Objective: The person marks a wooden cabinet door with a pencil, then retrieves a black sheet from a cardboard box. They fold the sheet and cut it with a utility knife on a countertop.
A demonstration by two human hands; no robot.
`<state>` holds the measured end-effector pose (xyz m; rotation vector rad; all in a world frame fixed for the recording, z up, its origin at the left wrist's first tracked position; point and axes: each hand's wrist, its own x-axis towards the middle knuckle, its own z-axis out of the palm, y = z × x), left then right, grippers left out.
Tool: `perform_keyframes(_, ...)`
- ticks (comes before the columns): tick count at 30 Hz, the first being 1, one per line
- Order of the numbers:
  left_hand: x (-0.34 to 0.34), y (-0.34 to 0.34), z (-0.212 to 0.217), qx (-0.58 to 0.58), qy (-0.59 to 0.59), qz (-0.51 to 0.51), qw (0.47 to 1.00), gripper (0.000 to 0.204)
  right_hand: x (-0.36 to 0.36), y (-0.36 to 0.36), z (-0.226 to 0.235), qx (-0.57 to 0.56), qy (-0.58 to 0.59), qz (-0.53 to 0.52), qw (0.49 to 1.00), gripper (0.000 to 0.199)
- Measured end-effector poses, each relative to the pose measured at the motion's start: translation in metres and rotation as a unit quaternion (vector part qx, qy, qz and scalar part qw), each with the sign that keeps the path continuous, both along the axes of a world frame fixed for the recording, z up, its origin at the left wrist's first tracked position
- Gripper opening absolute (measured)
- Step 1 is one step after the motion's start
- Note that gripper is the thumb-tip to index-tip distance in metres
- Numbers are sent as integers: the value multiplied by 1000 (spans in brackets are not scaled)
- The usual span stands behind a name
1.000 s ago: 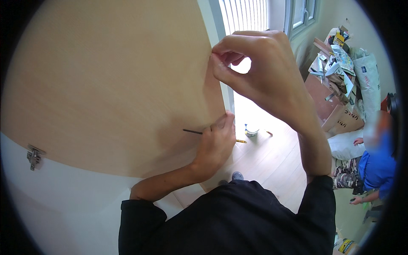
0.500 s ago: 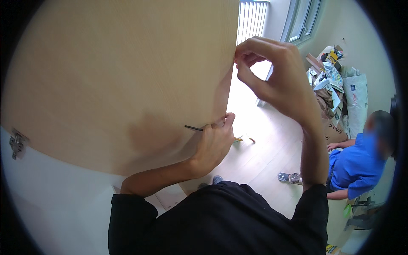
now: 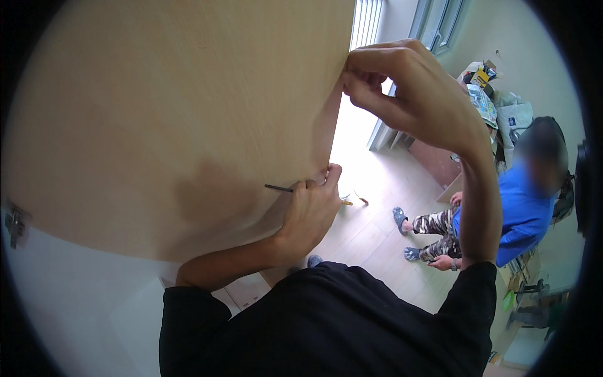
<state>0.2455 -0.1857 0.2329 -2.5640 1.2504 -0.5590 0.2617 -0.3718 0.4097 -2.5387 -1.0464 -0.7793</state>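
A large light wood panel (image 3: 207,81) fills the upper left. My right hand (image 3: 396,81) is closed in a pinch at its right edge, high up; whatever lies between the fingertips is hidden. Lower on that edge is my left hand (image 3: 309,208), its fingers curled round a thin dark rod (image 3: 278,188) that sticks out leftward across the panel's face. The left thumb and forefinger are up against the edge. At far left, a metal hinge (image 3: 15,226) sits where the panel borders a white surface (image 3: 81,295).
A person in a blue top (image 3: 524,204) stands at the right. Behind are a white bag (image 3: 515,119) and piled papers and cardboard by the wall. Small orange pieces (image 3: 362,200) lie on the pale floor (image 3: 377,232). A window (image 3: 436,28) is at the top.
My right hand has shifted slightly up along the panel edge. The left hand keeps hold of the rod. The person in blue has come further into view, both legs now showing.
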Motion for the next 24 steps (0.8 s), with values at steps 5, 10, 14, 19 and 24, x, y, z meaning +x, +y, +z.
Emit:
perform_keyframes(5, 45, 6, 7, 22, -9, -28, 999, 18, 41, 4, -3, 88, 38, -33, 995, 28)
perform_keyframes(10, 56, 11, -1, -2, 8, -30, 1000, 18, 56, 8, -22, 159, 53, -31, 985, 30)
perform_keyframes(14, 59, 11, -5, -4, 16, -30, 999, 18, 61, 12, -35, 231, 50, -9, 972, 33)
perform_keyframes(19, 52, 12, 2, -3, -2, -44, 999, 19, 57, 10, -29, 241, 80, 2, 967, 33)
perform_keyframes(24, 43, 9, 6, 9, 40, -37, 998, 22, 48, 7, -27, 279, 146, 29, 949, 30)
